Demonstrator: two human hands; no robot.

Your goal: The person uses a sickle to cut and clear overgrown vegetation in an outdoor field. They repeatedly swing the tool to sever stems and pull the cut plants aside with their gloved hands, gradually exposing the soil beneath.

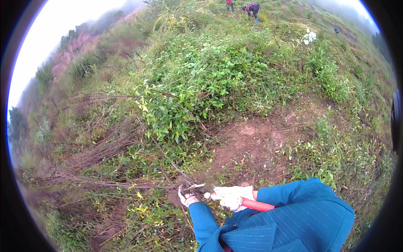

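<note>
My left hand [186,197], in a white glove, is closed around the base of some dry plant stalks [148,186] that stretch away to the left. A pale broken stem end [195,186] and a dark clump, perhaps roots with soil, stick out at its fingers. Just to the right, my right hand [231,196], also white-gloved, grips the red handle [258,204] of a hand tool. The tool's working end is blurred or hidden, so its kind cannot be told. Both blue sleeves [204,220] reach in from below.
Leafy green shrubs [201,82] grow ahead, beside bare brown soil [252,138]. Cut dry stalks [107,146] lie at the left. A person in a checked shirt [252,8] bends over far up the slope, near another person [230,5]. A white object [309,36] stands among plants.
</note>
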